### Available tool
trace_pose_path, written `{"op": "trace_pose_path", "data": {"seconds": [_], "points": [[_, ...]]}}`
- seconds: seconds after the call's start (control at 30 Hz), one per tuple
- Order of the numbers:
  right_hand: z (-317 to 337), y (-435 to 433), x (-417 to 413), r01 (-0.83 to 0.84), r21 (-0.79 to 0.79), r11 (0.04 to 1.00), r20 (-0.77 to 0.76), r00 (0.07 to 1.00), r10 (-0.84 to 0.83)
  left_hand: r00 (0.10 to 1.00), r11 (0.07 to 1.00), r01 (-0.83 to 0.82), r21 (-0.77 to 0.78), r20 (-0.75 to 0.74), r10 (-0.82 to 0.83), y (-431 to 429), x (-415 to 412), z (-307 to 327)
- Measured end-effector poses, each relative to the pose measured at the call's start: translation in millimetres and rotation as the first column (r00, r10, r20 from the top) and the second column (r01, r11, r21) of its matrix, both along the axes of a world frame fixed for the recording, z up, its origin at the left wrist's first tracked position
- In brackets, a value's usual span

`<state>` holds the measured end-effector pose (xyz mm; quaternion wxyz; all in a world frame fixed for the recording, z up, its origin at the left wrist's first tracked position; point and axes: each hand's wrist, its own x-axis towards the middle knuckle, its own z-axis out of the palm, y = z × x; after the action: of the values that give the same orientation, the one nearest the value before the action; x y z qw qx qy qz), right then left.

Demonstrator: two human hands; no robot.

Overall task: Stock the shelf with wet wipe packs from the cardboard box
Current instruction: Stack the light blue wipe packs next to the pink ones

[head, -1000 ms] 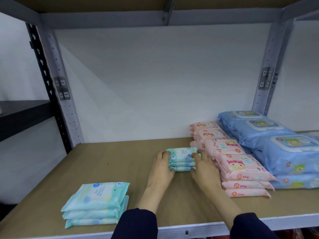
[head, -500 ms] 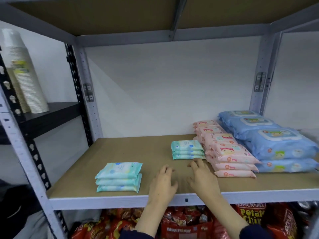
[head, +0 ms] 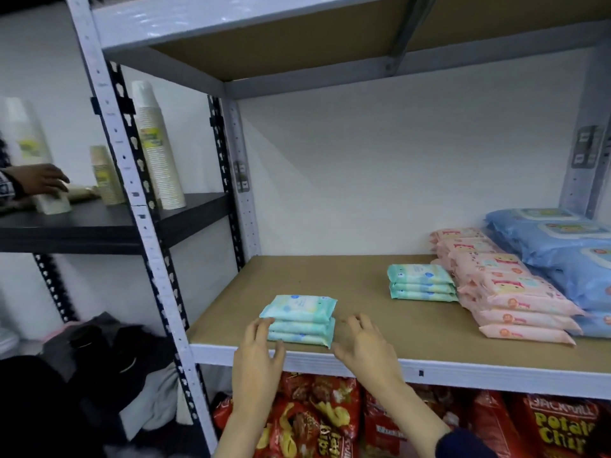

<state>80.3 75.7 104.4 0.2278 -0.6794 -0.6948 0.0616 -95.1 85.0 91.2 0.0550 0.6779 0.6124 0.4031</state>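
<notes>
- Two stacks of teal wipe packs, three apiece, on the shelf (head: pixel 314 276): front stack (head: pixel 299 320) at the front edge, back stack (head: pixel 421 285) just beside the pink packs (head: pixel 506 289).
- Blue packs (head: pixel 562 239) at far right; pink and blue too overlapped to count.
- Left hand (head: pixel 256 355): loosely spread, fingertips touching the front stack's left end.
- Right hand (head: pixel 367 348): spread wide just beside its right end, holding nothing.
- Flat, soft, glossy wrappers.

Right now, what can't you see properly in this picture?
Head view only:
- Cardboard box: outside the frame.
- Blue packs: cut off by the right edge.
- Words on the front teal stack: too small, blurred.
- Chip bags: partly behind both forearms and the shelf rail.
</notes>
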Motion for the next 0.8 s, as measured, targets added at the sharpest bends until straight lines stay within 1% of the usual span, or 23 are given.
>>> {"op": "trace_pose_path", "data": {"seconds": [0.07, 0.13, 0.33, 0.6, 0.8], "points": [[-3.4, 7.7, -11.8, -0.016, 0.011, 1.000, -0.047, 0.999, 0.017, 0.999, 0.999, -0.039, -0.026, -0.002, 0.039, 8.0, -12.4, 1.2], [-6.8, 14.0, -21.0, -0.031, 0.016, 0.999, -0.087, 0.996, 0.032, 0.999, 0.997, -0.044, -0.063, 0.001, 0.044, 17.4, -20.6, 1.6], [-16.0, 28.9, -32.8, -0.025, 0.019, 1.000, -0.169, 0.985, 0.028, 1.000, 0.982, 0.012, -0.191, -0.008, -0.014, 43.3, -27.9, -4.8], [-23.9, 33.7, -30.0, -0.059, 0.017, 0.998, -0.231, 0.971, 0.061, 0.999, 0.975, 0.048, -0.217, 0.030, -0.043, 47.8, -28.2, -20.6], [-27.4, 37.2, -32.9, -0.032, 0.033, 0.999, -0.253, 0.967, 0.039, 0.996, 0.969, 0.051, -0.241, 0.081, -0.033, 53.3, -26.2, -19.2]]}}
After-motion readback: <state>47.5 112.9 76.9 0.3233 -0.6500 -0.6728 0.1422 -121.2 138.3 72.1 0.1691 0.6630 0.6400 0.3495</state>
